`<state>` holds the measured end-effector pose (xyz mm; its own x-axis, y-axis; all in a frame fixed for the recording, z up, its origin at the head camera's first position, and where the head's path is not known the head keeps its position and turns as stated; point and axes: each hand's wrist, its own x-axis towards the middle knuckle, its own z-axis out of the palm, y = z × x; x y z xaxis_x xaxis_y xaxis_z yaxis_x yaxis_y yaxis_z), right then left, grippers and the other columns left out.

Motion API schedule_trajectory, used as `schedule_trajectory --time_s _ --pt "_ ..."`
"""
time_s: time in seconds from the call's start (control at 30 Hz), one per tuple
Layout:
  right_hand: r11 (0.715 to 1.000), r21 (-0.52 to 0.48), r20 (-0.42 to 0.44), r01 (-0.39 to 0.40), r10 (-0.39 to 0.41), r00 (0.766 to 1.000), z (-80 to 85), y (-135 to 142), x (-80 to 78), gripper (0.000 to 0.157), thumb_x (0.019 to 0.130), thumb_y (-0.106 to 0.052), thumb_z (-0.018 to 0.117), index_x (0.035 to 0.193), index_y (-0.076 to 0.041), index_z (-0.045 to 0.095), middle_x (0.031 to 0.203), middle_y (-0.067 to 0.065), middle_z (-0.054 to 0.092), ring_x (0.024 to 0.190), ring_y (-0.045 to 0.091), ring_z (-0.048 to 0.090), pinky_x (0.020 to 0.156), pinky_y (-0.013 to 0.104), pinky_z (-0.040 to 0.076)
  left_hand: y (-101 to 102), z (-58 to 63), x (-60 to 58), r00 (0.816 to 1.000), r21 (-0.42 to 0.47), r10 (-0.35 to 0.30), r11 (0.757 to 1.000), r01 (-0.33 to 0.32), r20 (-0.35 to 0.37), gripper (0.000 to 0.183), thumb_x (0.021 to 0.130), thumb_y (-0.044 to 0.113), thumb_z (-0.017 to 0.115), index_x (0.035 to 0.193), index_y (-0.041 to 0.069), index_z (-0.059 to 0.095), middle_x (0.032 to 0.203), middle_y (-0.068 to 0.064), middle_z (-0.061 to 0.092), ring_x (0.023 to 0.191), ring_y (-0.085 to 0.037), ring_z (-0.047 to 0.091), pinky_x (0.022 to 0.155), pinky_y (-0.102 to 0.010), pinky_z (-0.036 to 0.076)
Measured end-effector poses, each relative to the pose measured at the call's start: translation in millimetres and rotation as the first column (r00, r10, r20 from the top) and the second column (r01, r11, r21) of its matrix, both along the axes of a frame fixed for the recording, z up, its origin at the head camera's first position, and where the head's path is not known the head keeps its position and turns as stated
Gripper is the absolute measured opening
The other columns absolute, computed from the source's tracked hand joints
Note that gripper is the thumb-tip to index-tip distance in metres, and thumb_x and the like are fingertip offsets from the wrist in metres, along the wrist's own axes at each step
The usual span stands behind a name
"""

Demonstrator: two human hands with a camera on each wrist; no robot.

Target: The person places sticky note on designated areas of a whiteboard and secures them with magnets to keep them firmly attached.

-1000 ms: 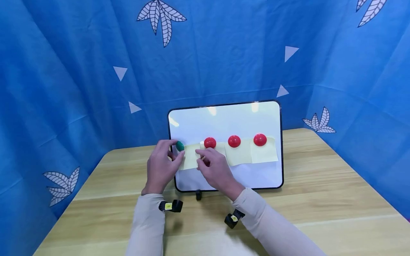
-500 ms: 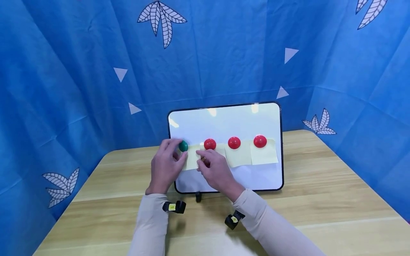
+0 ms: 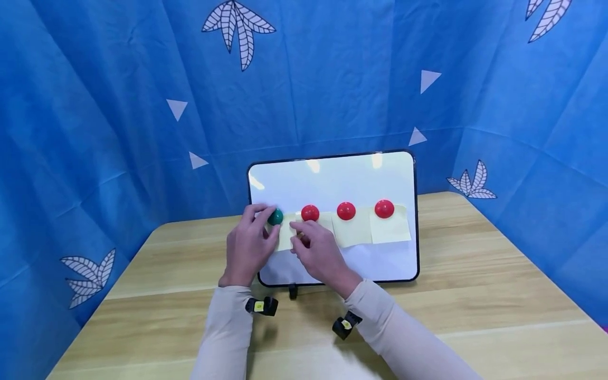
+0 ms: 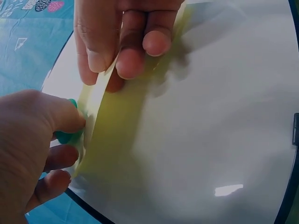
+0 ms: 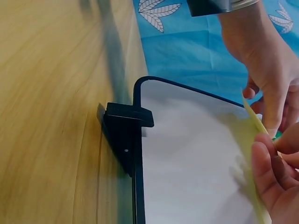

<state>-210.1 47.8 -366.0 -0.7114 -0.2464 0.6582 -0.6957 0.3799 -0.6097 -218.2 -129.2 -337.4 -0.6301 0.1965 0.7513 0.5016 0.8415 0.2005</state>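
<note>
My left hand point(image 3: 246, 248) pinches a round green magnet point(image 3: 276, 217) between thumb and fingers at the whiteboard's left side. The magnet lies at the upper part of the leftmost pale yellow sticky note point(image 3: 285, 236). In the left wrist view this note point(image 4: 93, 105) stands out from the board, and the magnet point(image 4: 65, 137) is partly hidden by my thumb. My right hand point(image 3: 324, 257) pinches the note's right edge with thumb and fingers. Both hands work close together in front of the whiteboard point(image 3: 332, 179).
Three red magnets point(image 3: 346, 211) hold a row of yellow notes point(image 3: 390, 228) to the right. The black-framed board leans upright on a black stand point(image 5: 124, 135) on the wooden table point(image 3: 475, 264). A blue patterned curtain point(image 3: 309, 79) hangs behind.
My left hand has moved right with the green magnet, from the board's left edge onto the leftmost note's upper part. The right hand has stayed about where it was.
</note>
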Motion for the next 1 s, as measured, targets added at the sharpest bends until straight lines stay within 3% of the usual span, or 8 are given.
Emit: schedule_trajectory --time_s 0.6,0.83,1.0 --pt "0.999 0.051 0.025 -0.004 0.003 1.000 2.2 4.9 0.8 0.039 0.090 -0.003 0.072 0.128 0.001 0.065 0.102 0.009 0.064 0.070 0.007 0.063 0.064 0.021 0.055 6.1 -4.7 -6.1 1.000 -0.024 0.015 1.000 -0.015 -0.009 0.044 0.085 0.017 0.081 0.126 0.008 0.069 0.119 -0.011 0.058 0.071 -0.019 0.066 0.061 -0.031 0.056" --pt "0.996 0.088 -0.033 0.017 -0.015 0.999 1.7 5.9 -1.2 0.025 0.089 -0.003 0.070 0.114 0.000 0.070 0.085 0.002 0.063 0.070 0.011 0.056 0.065 0.022 0.053 1.8 -7.2 -5.2 1.000 0.008 0.007 1.000 -0.007 0.009 0.045 0.084 0.018 0.082 0.126 0.009 0.069 0.121 -0.012 0.058 0.072 -0.019 0.067 0.062 -0.032 0.057" --pt "0.994 0.089 -0.045 0.064 -0.060 0.997 4.2 9.1 -2.4 0.017 0.088 -0.004 0.070 0.105 -0.001 0.072 0.083 0.001 0.064 0.069 0.011 0.056 0.064 0.023 0.052 -2.4 -5.2 -6.0 1.000 0.042 -0.017 0.999 0.017 -0.006 0.043 0.084 0.020 0.083 0.123 0.008 0.070 0.119 -0.011 0.058 0.072 -0.019 0.064 0.062 -0.032 0.056"
